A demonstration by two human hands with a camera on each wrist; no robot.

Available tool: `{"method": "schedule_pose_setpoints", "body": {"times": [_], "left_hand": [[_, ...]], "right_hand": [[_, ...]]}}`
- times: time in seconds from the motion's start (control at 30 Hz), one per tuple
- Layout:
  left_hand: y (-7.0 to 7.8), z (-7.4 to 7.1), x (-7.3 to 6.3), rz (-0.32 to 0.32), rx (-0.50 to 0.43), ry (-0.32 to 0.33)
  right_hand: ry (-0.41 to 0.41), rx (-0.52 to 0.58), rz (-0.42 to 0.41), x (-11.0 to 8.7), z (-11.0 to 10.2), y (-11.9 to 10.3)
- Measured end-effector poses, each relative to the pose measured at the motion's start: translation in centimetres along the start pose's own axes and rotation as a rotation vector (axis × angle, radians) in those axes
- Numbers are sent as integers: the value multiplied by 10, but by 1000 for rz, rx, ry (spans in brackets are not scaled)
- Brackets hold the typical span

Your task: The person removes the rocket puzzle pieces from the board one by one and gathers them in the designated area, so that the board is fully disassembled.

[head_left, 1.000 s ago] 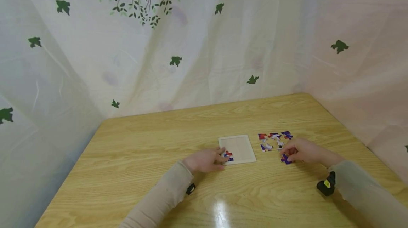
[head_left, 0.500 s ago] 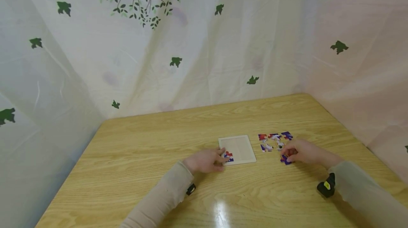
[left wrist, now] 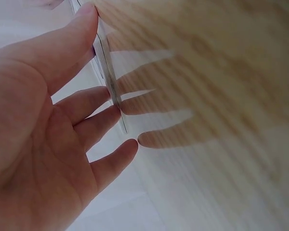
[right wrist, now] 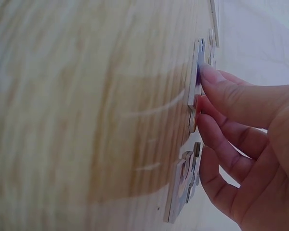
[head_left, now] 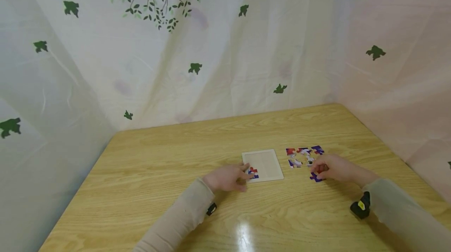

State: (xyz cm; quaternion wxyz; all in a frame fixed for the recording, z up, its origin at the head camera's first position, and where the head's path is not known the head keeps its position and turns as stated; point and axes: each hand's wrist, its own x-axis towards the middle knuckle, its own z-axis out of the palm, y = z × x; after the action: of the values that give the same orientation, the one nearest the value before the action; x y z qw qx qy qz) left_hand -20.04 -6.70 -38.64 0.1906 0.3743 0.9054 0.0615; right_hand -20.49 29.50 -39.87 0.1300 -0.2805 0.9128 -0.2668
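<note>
In the head view my left hand (head_left: 227, 177) rests at the left near corner of a pale square puzzle tray (head_left: 269, 162), one fingertip over a red and blue puzzle piece (head_left: 254, 172) lying in that corner. The left wrist view shows its fingers fairly straight against the tray edge (left wrist: 107, 67). Right of the tray, my right hand (head_left: 334, 166) has curled fingers and pinches a purple jigsaw piece (head_left: 316, 177) low at the tabletop. The right wrist view has the thumb tip on that piece (right wrist: 195, 79), with more fingers bent beside it.
Several loose puzzle pieces (head_left: 296, 162) in red, white and purple lie between the tray and my right hand. The wooden table (head_left: 158, 173) meets a hanging cloth (head_left: 218, 48) with leaf prints at the back. Each wrist wears a dark device (head_left: 361, 205).
The purple piece has turned slightly under my right fingers. A lower digit of my left hand has slipped a little nearer to me at the tray's near edge. The tray stays put.
</note>
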Motion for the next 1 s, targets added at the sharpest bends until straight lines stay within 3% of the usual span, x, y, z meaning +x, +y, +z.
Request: {"method": "schedule_pose_setpoints", "body": {"times": [0.5,0.67,0.87,1.0], "left_hand": [[0,-1,0,8,-18,22],[0,0,3,28,10,70],[-3,0,5,76,31,136],[-5,0,6,63,33,156]], "right_hand": [[-2,0,51,1,0,-5],[9,20,49,3,0,-6],[53,-10,-22,6,2,-10],[53,-5,-15,13,4,-15]]}}
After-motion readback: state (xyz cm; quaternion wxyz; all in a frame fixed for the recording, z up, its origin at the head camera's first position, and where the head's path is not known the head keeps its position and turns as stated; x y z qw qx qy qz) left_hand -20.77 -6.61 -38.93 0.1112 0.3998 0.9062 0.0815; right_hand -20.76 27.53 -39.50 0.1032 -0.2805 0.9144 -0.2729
